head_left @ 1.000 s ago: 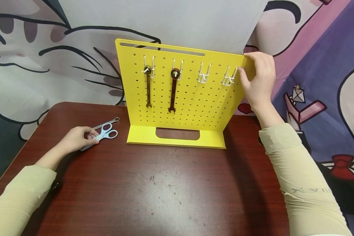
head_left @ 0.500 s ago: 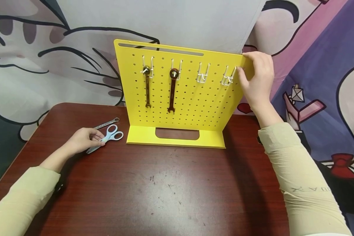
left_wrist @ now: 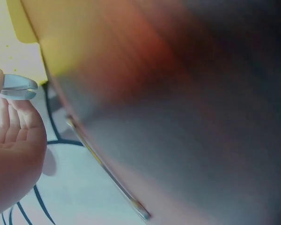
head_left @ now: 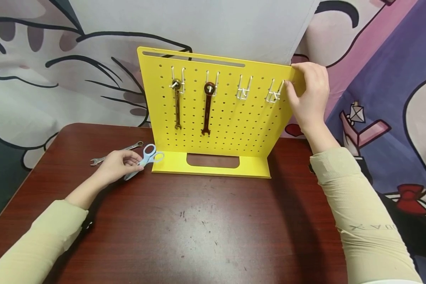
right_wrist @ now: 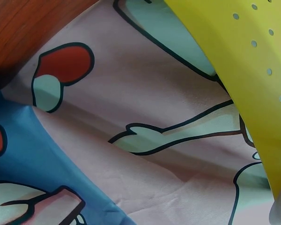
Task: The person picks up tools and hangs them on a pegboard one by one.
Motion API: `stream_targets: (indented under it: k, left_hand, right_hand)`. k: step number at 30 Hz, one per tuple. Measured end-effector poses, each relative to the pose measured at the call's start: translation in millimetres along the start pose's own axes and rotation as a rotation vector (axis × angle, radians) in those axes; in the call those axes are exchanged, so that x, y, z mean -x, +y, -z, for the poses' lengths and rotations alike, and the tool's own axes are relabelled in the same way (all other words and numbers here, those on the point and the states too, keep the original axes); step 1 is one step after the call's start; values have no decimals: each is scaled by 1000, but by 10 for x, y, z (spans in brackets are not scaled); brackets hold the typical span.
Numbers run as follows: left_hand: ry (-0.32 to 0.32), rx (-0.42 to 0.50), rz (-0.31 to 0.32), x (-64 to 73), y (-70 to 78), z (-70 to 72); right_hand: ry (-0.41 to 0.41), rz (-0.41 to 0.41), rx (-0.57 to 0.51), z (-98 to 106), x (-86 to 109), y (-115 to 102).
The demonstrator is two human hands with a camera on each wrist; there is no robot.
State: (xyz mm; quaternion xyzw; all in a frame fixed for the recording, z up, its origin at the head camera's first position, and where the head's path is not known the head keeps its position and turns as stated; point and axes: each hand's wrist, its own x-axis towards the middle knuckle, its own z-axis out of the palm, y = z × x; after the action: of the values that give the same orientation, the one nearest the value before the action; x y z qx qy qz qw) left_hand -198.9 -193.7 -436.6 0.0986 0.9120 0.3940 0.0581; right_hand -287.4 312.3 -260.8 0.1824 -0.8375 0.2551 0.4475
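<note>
Two hands, left (head_left: 118,165) round pale-blue, twin-looped scissors (head_left: 147,158), right (head_left: 311,98) round the corner of a yellow pegboard (head_left: 227,118).

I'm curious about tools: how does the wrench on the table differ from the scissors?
The wrench lies on the table, while the scissors are held in the left hand. The wrench is silvery with a ring end; the scissors have pale blue loop handles. Neither hangs on the yellow pegboard.
</note>
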Motion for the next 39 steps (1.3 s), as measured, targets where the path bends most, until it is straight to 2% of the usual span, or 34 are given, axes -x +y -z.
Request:
stream_targets:
  k: [9, 18, 28, 39]
  left_hand:
    - [45, 159, -27, -28, 372, -208]
    - [82, 329, -72, -101, 772, -352]
    - [175, 509, -96, -348, 1221, -574]
    - [158, 667, -172, -567, 1785, -730]
  right_hand:
    - [-1, 3, -4, -21, 3, -22]
    - [4, -3, -9, -18, 2, -35]
    - [5, -12, -4, -2, 13, -11]
    - [6, -16, -6, -1, 6, -17]
